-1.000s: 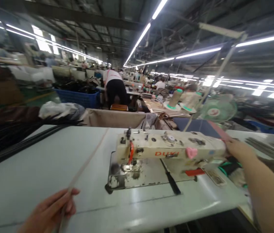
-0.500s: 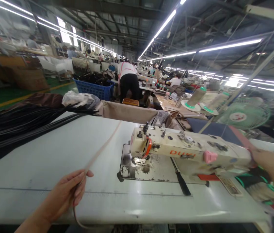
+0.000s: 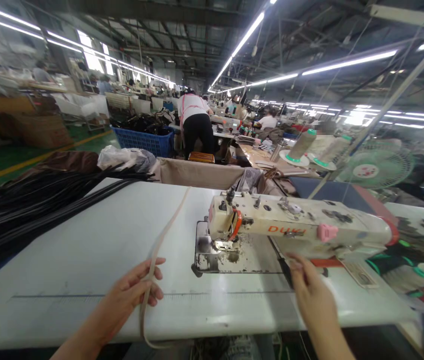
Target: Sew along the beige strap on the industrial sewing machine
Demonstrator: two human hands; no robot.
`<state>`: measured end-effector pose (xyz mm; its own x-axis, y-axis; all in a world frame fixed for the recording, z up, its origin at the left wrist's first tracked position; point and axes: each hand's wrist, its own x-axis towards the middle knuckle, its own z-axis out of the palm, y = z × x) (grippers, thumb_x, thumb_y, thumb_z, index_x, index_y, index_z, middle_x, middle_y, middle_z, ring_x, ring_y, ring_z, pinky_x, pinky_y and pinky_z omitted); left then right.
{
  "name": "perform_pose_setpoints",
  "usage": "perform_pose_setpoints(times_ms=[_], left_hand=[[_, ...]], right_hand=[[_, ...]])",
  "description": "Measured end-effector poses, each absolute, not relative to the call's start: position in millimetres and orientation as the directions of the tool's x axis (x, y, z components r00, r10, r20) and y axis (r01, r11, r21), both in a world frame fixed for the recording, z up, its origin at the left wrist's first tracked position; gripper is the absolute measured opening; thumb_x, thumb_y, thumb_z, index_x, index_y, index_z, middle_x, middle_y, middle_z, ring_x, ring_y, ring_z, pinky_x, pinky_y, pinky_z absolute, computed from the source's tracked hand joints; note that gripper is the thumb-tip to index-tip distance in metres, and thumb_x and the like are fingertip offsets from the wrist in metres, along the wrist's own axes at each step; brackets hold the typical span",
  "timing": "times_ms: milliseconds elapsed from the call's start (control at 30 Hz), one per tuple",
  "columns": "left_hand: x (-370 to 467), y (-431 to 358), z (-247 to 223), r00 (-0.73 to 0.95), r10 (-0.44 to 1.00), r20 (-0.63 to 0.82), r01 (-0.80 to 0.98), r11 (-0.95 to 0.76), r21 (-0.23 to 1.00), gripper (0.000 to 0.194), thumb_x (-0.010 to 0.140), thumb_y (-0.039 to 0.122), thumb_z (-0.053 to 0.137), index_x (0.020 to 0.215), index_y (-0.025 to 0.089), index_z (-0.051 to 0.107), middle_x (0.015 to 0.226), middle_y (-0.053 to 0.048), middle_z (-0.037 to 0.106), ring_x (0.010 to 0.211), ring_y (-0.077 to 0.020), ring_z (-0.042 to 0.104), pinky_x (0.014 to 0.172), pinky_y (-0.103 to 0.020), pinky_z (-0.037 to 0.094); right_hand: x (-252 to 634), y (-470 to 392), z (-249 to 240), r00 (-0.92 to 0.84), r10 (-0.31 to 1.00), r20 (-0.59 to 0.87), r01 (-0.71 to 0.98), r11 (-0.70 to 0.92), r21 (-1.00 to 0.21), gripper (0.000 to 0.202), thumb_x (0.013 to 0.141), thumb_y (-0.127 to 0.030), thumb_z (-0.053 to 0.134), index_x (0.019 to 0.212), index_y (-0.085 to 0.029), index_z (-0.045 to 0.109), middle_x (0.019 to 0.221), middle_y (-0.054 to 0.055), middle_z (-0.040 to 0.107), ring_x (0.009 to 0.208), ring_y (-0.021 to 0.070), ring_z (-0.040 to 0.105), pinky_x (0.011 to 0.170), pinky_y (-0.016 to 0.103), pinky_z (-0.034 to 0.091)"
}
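A thin beige strip runs over the white table and hangs past its front edge. My left hand is closed loosely around the strip, thumb on top of it, left of the sewing machine. Below the machine's arm, my right hand has its fingers around the black handle of a pointed tool, whose metal end lies by the machine's bed. Part of the handle is hidden by the fingers. A printed ruler line crosses the table near the front.
Black strips are piled at the left. A beige fabric-lined bin stands behind the table, with a blue basket beyond it. Thread cones and a green fan are at the right. A person bends over farther back.
My right hand has come from the machine's right end to the black-handled tool and taken hold of it. My left hand has shifted slightly right along with the strip.
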<state>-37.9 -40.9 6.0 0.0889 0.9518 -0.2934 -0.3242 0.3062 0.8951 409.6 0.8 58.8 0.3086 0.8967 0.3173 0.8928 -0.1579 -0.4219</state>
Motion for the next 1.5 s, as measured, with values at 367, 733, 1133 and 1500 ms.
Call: perform_pose_setpoints(times_ms=[367, 733, 1133, 1500], left_hand=[[-47, -57, 11, -0.081, 0.954, -0.288, -0.088, 0.281, 0.956, 0.072, 0.083, 0.06, 0.076, 0.142, 0.025, 0.055, 0.112, -0.007, 0.064, 0.051, -0.0063, 0.05, 0.04, -0.022, 0.038], [-69, -67, 17, -0.203, 0.895, -0.398, -0.131, 0.378, 0.916, 0.091, 0.065, 0.071, 0.085, 0.133, 0.018, 0.059, 0.101, -0.005, 0.068, 0.046, -0.0033, 0.04, 0.035, -0.019, 0.028], [-99, -81, 4, -0.021, 0.889, -0.457, -0.338, 0.424, 0.84, 0.062, 0.064, 0.045, 0.096, 0.12, 0.024, 0.076, 0.105, -0.005, 0.068, 0.072, -0.0139, 0.061, 0.056, -0.026, 0.051], [-96, -79, -11, -0.103, 0.902, -0.42, -0.199, 0.395, 0.897, 0.07, 0.064, 0.064, 0.09, 0.122, 0.029, 0.072, 0.113, -0.006, 0.068, 0.053, -0.0061, 0.045, 0.035, -0.019, 0.032]], right_hand=[[241, 2, 37, -0.042, 0.981, -0.19, 0.982, 0.005, -0.19, 0.027, 0.109, -0.033, 0.041, 0.119, -0.018, 0.061, 0.104, 0.016, 0.078, 0.1, 0.0301, 0.077, 0.082, 0.035, 0.054], [203, 16, 42, 0.041, 0.984, -0.172, 0.997, -0.051, -0.054, 0.034, 0.107, -0.026, 0.037, 0.121, -0.006, 0.061, 0.093, 0.026, 0.076, 0.095, 0.0362, 0.078, 0.078, 0.041, 0.057], [225, 22, 45, -0.235, 0.961, -0.144, 0.964, 0.211, -0.162, 0.027, 0.108, -0.03, 0.047, 0.129, -0.023, 0.063, 0.111, 0.011, 0.077, 0.101, 0.0271, 0.074, 0.086, 0.031, 0.052], [260, -27, 61, -0.517, 0.854, -0.058, 0.718, 0.396, -0.572, 0.017, 0.103, -0.026, 0.058, 0.097, -0.023, 0.074, 0.097, 0.002, 0.07, 0.092, 0.0175, 0.066, 0.081, 0.024, 0.047]])
